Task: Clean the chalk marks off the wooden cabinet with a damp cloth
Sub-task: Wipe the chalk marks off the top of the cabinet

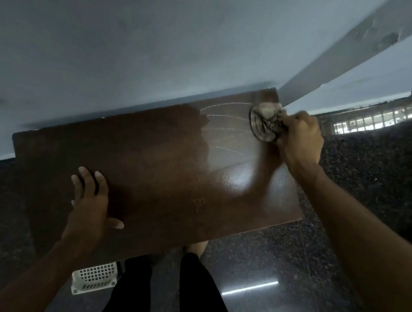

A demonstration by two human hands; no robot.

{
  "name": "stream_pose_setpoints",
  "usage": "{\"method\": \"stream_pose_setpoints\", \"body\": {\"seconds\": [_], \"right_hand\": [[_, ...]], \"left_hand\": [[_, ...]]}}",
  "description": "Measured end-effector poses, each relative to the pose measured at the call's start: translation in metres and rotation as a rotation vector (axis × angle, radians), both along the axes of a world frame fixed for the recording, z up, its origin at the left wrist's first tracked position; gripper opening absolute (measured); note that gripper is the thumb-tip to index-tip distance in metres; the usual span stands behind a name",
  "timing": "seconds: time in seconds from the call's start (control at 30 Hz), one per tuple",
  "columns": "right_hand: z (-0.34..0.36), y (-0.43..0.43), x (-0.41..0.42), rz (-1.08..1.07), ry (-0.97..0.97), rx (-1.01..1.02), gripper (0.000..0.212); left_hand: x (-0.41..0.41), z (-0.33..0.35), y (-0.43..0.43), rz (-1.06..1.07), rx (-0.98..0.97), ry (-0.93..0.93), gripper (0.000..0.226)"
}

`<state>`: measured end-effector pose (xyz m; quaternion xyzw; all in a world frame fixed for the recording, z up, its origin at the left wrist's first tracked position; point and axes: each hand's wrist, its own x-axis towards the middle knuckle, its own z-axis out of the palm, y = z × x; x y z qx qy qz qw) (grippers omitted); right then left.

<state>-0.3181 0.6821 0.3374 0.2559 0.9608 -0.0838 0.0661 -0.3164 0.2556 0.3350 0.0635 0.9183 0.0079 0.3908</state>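
Mostly the wooden cabinet (158, 165) shows only its glossy dark top, its body hidden below and a white basket (95, 279) half covered at 6 o'clock. Faint chalk marks (225, 129) arc across the 1 o'clock corner, beside a glare patch. There the blurred right hand (301, 140) grips a bunched patterned cloth (266, 123) against the top; the left hand (90, 200) lies open and flat at 8 o'clock.

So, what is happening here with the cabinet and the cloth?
A person is wiping the wooden cabinet top. The right hand grips a bunched cloth at the far right corner, beside the wall. The left hand rests flat near the front edge. Chalk marks remain just left of the cloth.
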Motion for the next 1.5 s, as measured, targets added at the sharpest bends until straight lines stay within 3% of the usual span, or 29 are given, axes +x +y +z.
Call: {"method": "stream_pose_setpoints", "body": {"seconds": [0.2, 0.33, 0.5, 0.67, 0.73, 0.87, 1.0, 1.07, 1.23, 1.37, 1.43, 1.5], "right_hand": [[-0.006, -0.024, 0.100, -0.174, -0.023, -0.007, 0.033], [-0.001, -0.073, 0.103, -0.371, 0.021, -0.052, 0.042], [-0.005, -0.159, 0.107, 0.068, 0.003, -0.192, 0.045], [-0.003, -0.135, 0.104, 0.368, -0.025, -0.135, 0.042], [-0.002, -0.108, 0.098, 0.259, -0.032, -0.086, 0.038], [0.000, -0.074, 0.074, -0.277, -0.016, 0.006, 0.042], [-0.001, -0.101, 0.063, -0.422, 0.015, -0.005, 0.043], [0.000, -0.129, 0.064, -0.338, 0.013, -0.069, 0.043], [-0.007, -0.197, 0.084, 0.108, -0.061, -0.132, 0.049], [-0.002, -0.174, 0.082, 0.276, -0.065, -0.067, 0.049], [0.006, -0.154, 0.075, 0.224, -0.093, -0.052, 0.046], [0.009, -0.129, 0.062, -0.014, -0.092, -0.026, 0.040]], "left_hand": [[0.000, 0.000, 0.001, -0.033, -0.032, 0.012, 0.131], [0.000, 0.000, 0.001, -0.029, -0.028, 0.000, 0.131], [0.001, -0.001, -0.003, -0.043, -0.014, 0.008, 0.131], [0.001, 0.002, 0.000, -0.100, -0.064, -0.004, 0.130], [0.001, 0.004, 0.001, -0.122, -0.089, -0.008, 0.129], [0.002, 0.007, -0.001, -0.150, -0.089, 0.002, 0.127], [-0.004, 0.009, -0.006, -0.201, -0.104, -0.022, 0.132], [-0.008, 0.012, -0.005, -0.241, -0.132, -0.048, 0.136], [-0.022, 0.022, -0.005, -0.273, -0.143, -0.220, 0.145], [-0.046, 0.034, -0.003, -0.299, -0.142, -0.355, 0.146], [-0.056, 0.039, -0.003, -0.294, -0.117, -0.389, 0.143], [-0.060, 0.042, -0.004, -0.289, -0.104, -0.406, 0.142]]}}
